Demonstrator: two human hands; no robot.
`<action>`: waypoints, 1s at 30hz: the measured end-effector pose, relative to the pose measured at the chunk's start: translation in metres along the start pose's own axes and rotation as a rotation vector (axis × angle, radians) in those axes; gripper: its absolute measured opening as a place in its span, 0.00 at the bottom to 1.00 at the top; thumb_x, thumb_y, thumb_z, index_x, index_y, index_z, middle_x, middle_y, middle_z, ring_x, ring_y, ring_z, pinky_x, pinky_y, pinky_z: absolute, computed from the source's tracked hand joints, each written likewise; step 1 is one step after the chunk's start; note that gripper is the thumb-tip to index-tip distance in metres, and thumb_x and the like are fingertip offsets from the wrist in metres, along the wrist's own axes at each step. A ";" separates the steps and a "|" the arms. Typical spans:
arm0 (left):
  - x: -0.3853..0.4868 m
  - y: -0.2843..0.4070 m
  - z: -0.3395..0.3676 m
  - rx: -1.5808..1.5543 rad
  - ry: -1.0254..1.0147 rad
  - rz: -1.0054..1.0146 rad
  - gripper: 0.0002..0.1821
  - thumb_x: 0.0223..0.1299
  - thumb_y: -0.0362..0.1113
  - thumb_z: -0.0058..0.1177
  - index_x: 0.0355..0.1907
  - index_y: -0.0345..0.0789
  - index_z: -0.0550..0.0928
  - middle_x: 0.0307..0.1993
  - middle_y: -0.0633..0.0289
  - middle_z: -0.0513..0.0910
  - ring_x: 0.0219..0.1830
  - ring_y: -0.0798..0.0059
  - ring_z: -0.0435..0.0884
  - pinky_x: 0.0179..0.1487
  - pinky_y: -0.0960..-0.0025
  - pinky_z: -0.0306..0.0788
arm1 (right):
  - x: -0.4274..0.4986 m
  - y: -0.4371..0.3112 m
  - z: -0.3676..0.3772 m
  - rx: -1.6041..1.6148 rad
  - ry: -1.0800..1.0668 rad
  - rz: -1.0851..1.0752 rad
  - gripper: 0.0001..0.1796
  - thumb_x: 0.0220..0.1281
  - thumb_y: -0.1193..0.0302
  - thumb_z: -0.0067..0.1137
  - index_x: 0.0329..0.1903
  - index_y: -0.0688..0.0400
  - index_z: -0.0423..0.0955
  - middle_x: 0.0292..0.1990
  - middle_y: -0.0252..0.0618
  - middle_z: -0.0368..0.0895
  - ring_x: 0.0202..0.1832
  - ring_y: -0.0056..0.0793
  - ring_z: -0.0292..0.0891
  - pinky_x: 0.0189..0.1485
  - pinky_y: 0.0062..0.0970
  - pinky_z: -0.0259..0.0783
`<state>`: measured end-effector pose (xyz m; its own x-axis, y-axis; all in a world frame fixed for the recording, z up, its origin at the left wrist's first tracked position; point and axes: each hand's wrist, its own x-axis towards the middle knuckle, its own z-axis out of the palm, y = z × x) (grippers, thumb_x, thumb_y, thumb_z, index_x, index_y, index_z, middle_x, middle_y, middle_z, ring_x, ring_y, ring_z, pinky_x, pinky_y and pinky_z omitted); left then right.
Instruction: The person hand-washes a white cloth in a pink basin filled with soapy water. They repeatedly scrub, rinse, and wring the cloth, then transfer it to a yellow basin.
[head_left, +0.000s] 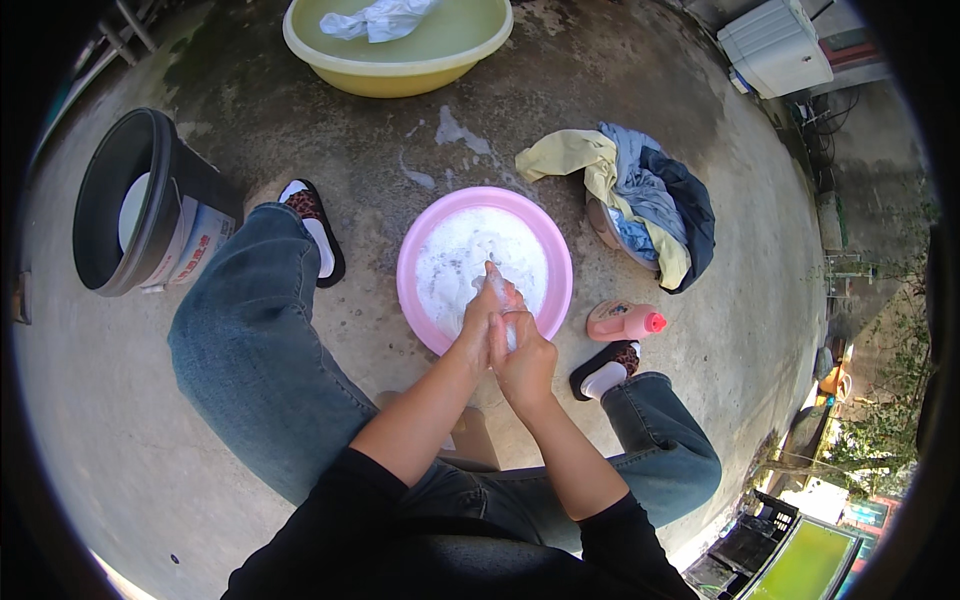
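Note:
My left hand (489, 304) and my right hand (526, 356) are pressed together above the near part of a pink plastic basin (411, 277). White suds (465, 247) cover the water in it. Foam clings to the fingers of both hands. A small white soapy piece (511, 336), apparently wet cloth, shows in the curl of my right hand. Its full shape is hidden by the hands. My left fingers point forward over the suds, and whether they grip the cloth too is hidden.
A yellow tub (397, 79) holding water and a white cloth (382, 21) stands ahead. At right, clothes (649, 187) overflow a small basin (602, 225) behind a pink detergent bottle (619, 321). A black bucket (161, 202) stands left. A cardboard box (476, 442) is beneath my forearms.

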<state>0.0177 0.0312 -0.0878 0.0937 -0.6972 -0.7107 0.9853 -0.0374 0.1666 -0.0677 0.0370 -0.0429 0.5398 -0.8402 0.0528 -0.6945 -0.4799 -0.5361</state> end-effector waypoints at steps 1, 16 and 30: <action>0.000 -0.003 0.000 0.011 -0.004 0.056 0.23 0.68 0.60 0.43 0.32 0.41 0.69 0.26 0.67 0.69 0.28 0.79 0.68 0.31 0.75 0.67 | 0.004 0.002 0.001 -0.034 0.018 -0.002 0.13 0.64 0.62 0.57 0.32 0.59 0.73 0.19 0.50 0.77 0.20 0.48 0.77 0.25 0.39 0.71; 0.025 0.002 -0.014 -0.202 -0.068 -0.031 0.39 0.61 0.66 0.48 0.60 0.32 0.66 0.50 0.55 0.77 0.54 0.61 0.76 0.56 0.58 0.71 | 0.012 0.027 -0.011 0.243 0.015 0.124 0.24 0.69 0.77 0.42 0.66 0.61 0.53 0.37 0.51 0.79 0.35 0.39 0.79 0.40 0.34 0.73; -0.002 0.005 0.009 0.336 -0.520 0.174 0.26 0.65 0.30 0.52 0.65 0.33 0.66 0.52 0.61 0.75 0.56 0.79 0.72 0.58 0.74 0.67 | 0.026 0.065 -0.015 0.974 0.040 0.484 0.14 0.66 0.70 0.58 0.51 0.61 0.75 0.42 0.34 0.81 0.43 0.18 0.76 0.49 0.20 0.71</action>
<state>0.0214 0.0258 -0.0792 0.0836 -0.9663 -0.2433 0.8558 -0.0555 0.5143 -0.1063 -0.0199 -0.0637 0.2823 -0.9024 -0.3255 -0.1446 0.2954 -0.9444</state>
